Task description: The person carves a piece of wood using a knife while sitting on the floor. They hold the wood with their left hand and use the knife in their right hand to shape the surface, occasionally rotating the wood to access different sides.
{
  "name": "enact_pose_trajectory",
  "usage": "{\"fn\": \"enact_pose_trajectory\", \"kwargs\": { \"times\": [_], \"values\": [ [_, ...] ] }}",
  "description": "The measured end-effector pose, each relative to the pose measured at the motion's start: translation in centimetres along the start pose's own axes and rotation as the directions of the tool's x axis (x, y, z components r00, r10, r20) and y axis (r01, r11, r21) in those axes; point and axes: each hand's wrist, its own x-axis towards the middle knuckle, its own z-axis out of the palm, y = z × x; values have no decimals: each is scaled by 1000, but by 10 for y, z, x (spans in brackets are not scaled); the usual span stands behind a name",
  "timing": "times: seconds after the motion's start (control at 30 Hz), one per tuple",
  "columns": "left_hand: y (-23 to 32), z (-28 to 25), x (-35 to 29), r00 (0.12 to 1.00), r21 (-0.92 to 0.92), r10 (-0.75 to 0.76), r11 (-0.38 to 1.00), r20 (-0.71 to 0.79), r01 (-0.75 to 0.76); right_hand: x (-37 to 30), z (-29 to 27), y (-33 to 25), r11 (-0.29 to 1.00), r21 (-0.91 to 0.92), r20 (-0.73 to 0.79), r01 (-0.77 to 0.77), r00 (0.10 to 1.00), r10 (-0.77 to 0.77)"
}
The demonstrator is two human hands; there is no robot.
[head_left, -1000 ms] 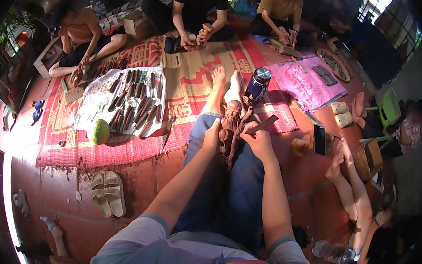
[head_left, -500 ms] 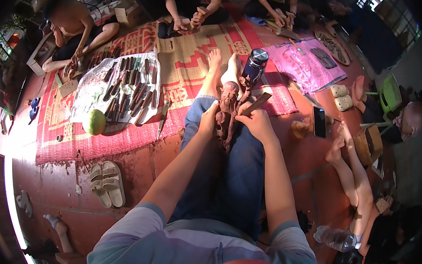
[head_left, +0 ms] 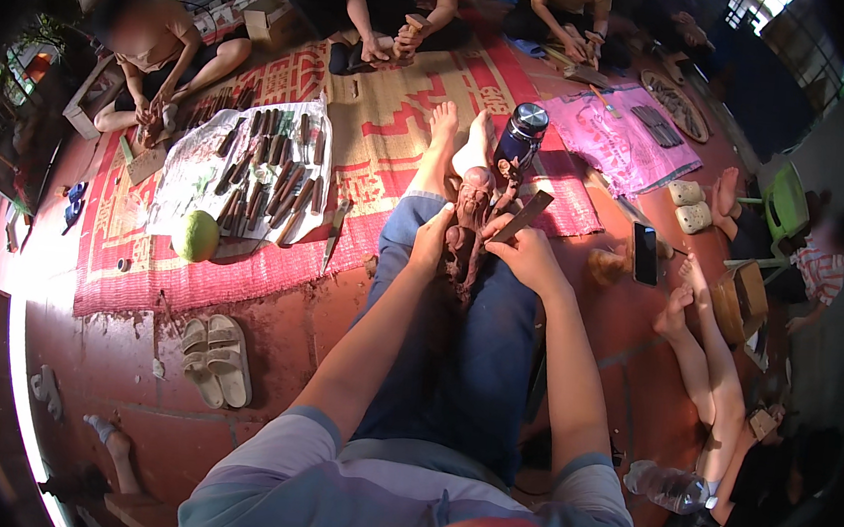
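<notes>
The left hand [head_left: 434, 240] grips the carved figure [head_left: 467, 229] resting on the person's lap. The right hand [head_left: 521, 254] is closed around a flat tool [head_left: 523, 216] against it. The figure looks hard, stiff wood with delicate detail, best held around its body.

green fruit [head_left: 196, 236], sandals [head_left: 217, 360], dark bottle [head_left: 520, 138].

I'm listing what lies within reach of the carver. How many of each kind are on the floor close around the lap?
Wooden figure in the left hand: 1
Flat tool in the right hand: 1
Dark bottle: 1
Phone: 1
Green fruit: 1
Sandals: 2
Total: 7
</notes>
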Motion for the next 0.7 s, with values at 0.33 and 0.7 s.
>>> {"fn": "enact_pose_trajectory", "kwargs": {
  "times": [0.33, 0.7],
  "values": [
    [4, 5, -3, 994, 0, -111, 994, 22, 111, 1, -5, 15, 999, -46, -40, 26, 999, -28],
    [-1, 8, 0, 999, 12, -37, 999, -7, 37, 9, -13, 16, 999, -11, 120, -47, 992, 48]
  ]
}}
